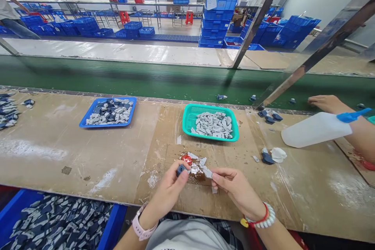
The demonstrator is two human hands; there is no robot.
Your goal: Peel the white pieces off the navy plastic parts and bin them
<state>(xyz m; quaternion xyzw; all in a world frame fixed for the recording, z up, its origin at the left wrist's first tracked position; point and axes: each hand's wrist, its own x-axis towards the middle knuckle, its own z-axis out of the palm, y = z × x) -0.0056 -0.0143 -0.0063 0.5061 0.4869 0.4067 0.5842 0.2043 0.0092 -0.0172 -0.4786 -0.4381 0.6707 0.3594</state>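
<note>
Dark-blue part [181, 170] is pinched in my left hand [166, 187], a pale grey part [207, 172] in my right hand [237, 191], both hands close but apart.

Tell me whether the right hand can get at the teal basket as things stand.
Probably yes: only a brown mat lies between the right hand and the teal basket. It is pinching a grey piece, though, so it may have to let that go first.
</note>
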